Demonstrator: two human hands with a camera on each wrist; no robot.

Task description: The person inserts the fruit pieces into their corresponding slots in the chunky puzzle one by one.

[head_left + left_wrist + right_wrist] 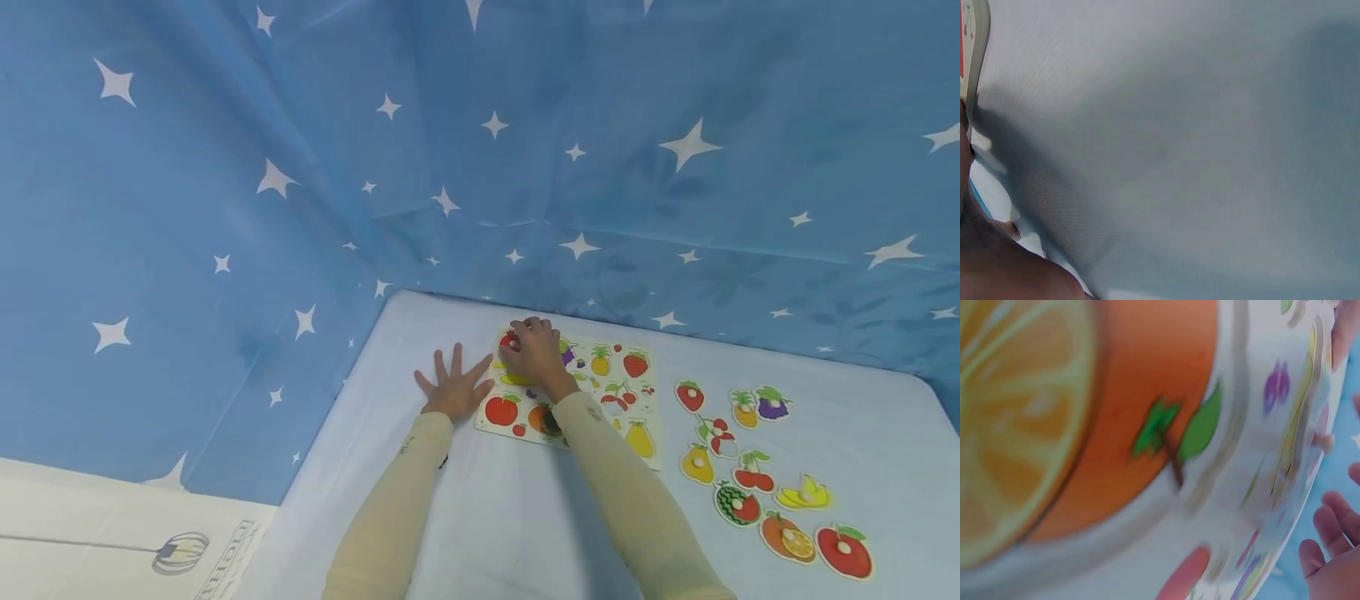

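Pale blue cloth (480,517) covers table. Left hand (452,387) lies flat w/ fingers spread, beside fruit puzzle board (645,392). Right hand (534,350) curls on red piece (509,339) at board's far-left corner. Loose fruit pieces (757,467) lie to the right.

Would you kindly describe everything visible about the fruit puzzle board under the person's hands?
The fruit puzzle board is a flat, pale, roughly square panel printed with fruit pictures: apple, orange, pineapple, strawberry, cherries, pear. It looks like painted wood and lies flat on the light blue table cover. The right hand rests curled on its far left corner; the left hand lies spread beside its left edge, the thumb near or at the rim.
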